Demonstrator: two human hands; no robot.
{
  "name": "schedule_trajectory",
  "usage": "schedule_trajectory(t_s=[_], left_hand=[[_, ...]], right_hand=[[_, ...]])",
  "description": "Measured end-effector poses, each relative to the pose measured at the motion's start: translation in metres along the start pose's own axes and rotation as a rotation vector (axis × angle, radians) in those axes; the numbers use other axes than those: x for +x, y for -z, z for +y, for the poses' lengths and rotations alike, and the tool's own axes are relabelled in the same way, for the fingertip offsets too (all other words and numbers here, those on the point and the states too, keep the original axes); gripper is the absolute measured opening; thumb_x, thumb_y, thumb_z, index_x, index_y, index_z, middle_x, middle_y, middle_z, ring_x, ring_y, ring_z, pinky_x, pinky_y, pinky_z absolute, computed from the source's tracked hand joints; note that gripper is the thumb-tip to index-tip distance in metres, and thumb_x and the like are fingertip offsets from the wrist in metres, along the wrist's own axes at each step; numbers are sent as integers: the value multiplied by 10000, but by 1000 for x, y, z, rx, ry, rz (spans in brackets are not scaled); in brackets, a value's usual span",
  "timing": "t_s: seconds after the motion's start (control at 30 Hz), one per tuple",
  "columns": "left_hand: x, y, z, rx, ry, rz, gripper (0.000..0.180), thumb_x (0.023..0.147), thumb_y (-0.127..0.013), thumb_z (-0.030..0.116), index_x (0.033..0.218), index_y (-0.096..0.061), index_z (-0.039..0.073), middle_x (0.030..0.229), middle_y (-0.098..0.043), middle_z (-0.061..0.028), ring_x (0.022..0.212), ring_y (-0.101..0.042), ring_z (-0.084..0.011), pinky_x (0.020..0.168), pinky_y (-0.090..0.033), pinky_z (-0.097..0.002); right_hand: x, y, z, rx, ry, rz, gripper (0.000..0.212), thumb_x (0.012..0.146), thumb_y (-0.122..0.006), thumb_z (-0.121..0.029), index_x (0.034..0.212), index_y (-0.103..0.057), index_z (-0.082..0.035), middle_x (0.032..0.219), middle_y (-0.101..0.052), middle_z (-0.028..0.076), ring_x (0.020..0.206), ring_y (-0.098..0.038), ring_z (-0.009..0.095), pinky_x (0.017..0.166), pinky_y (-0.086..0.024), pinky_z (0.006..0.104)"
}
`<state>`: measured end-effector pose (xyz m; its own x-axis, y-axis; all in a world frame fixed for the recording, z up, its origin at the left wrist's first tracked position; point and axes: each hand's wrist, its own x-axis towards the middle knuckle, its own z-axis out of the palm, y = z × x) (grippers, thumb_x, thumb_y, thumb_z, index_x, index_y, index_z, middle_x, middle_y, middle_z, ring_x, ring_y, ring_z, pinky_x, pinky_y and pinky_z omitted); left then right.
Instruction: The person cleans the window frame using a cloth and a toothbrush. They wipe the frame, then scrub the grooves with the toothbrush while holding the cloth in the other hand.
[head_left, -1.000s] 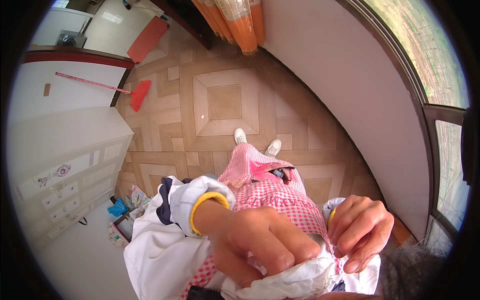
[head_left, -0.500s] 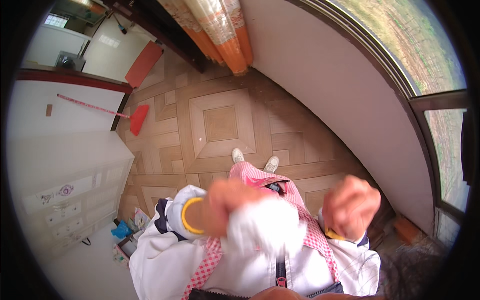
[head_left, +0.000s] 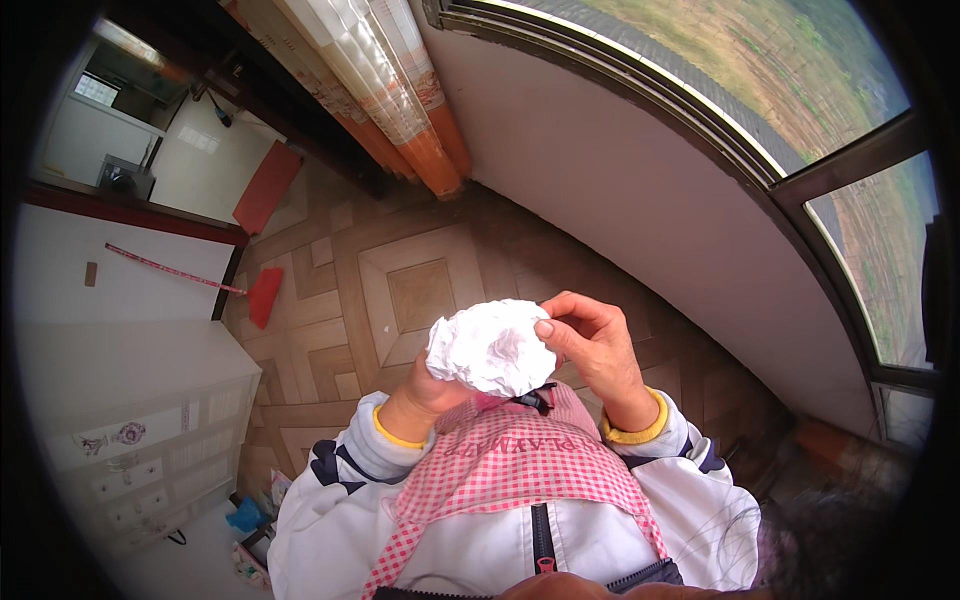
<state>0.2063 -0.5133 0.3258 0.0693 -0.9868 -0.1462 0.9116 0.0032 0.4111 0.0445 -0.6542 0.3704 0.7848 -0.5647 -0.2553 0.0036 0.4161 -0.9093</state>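
Observation:
A white, crumpled, rounded wad (head_left: 488, 350), with a shallow hollow in its front, is held up in front of my chest. Whether it is paper or cloth, I cannot make out. My left hand (head_left: 428, 388) supports it from below and from the left, its fingers mostly hidden behind the wad. At the wad's right edge, my right hand (head_left: 598, 352) pinches it between thumb and forefinger. Below both hands lies the pink checked apron (head_left: 535, 450) that I wear over a white jacket.
Ahead is a patterned wood-look floor (head_left: 420, 290). A red broom (head_left: 263, 297) leans by the white wall on the left, near a doorway with a red mat (head_left: 268, 188). An orange curtain (head_left: 430, 140) hangs ahead; a window (head_left: 750, 90) runs along the right wall.
The white wad, blurred before, is now steady and farther from my chest. My right hand, apart from it earlier, has moved left and taken its edge. My view has turned slightly.

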Motion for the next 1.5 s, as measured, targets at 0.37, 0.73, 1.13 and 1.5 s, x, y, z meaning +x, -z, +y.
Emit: schedule_trajectory(t_s=[0.37, 0.73, 1.13, 1.5], left_hand=[[8, 9, -4, 60, 13, 123, 598, 1030, -423, 465, 1399, -492, -1, 1392, -567, -142, 1303, -527, -282, 1113, -394, -455], [34, -36, -22, 950, -35, 132, 568, 1063, -422, 453, 1365, -507, -20, 1236, -646, -122, 1068, -653, -214, 907, -551, -398], [75, -86, -62, 450, -42, 60, 340, 1059, -508, 278, 1249, -605, 14, 1111, -678, -55, 1000, -652, -132, 903, -520, -287], [108, -112, -69, 753, -4, -82, 322, 1032, -566, 253, 1178, -660, -18, 1029, -722, -83, 933, -677, -133, 845, -540, -305]], right_hand=[[-13, 16, -3, 23, 136, 243, 159, 905, -740, -95, 1006, -668, 3, 752, -659, -4, 575, -561, 24, 488, -447, 171], [-23, 18, 5, -917, 900, 553, 237, 748, -744, 28, 966, -690, -49, 761, -595, 63, 590, -594, 197, 514, -482, 286], [-87, 64, -23, -705, 867, 610, 364, 763, -804, -56, 1110, -699, -24, 970, -660, 94, 730, -651, 162, 557, -515, 271], [-115, 91, -30, 55, 368, 449, 150, 933, -697, -93, 1026, -664, 19, 848, -709, 56, 666, -656, 75, 600, -543, 208]])
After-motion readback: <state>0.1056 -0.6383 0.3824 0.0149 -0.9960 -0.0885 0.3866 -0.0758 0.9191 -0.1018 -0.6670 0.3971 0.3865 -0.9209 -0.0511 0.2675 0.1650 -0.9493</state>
